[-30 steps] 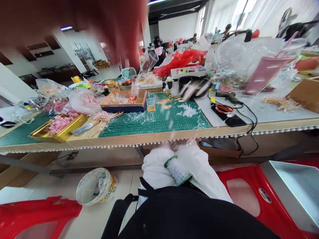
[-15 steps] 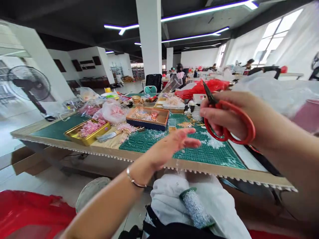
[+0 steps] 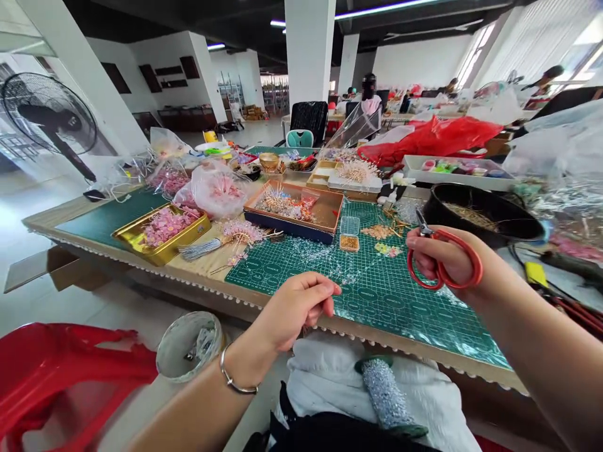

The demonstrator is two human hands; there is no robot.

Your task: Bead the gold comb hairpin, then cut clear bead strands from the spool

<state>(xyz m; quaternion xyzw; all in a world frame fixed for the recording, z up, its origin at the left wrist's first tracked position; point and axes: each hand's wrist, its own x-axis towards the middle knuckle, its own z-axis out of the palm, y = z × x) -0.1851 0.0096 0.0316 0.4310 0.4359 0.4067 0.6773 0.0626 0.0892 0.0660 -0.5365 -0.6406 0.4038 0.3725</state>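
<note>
The gold box [image 3: 349, 243] on the mat [image 3: 396, 307] could tip if a hand bumps it. The spool [image 3: 387, 392] lies on the lap [image 3: 325, 364], below the mat's front edge, and might roll off if the legs move. The left hand [image 3: 306, 304] is by the mat's front edge, fingers curled in; I can't tell if they pinch something thin. The right hand [image 3: 450, 251] is over the mat's right side, fingers wrapped round the scissors [image 3: 475, 265], blades pointing up.

right hand [image 3: 446, 252] holds red-handled scissors [image 3: 441, 275] over a green mat [image 3: 372, 279].
</note>
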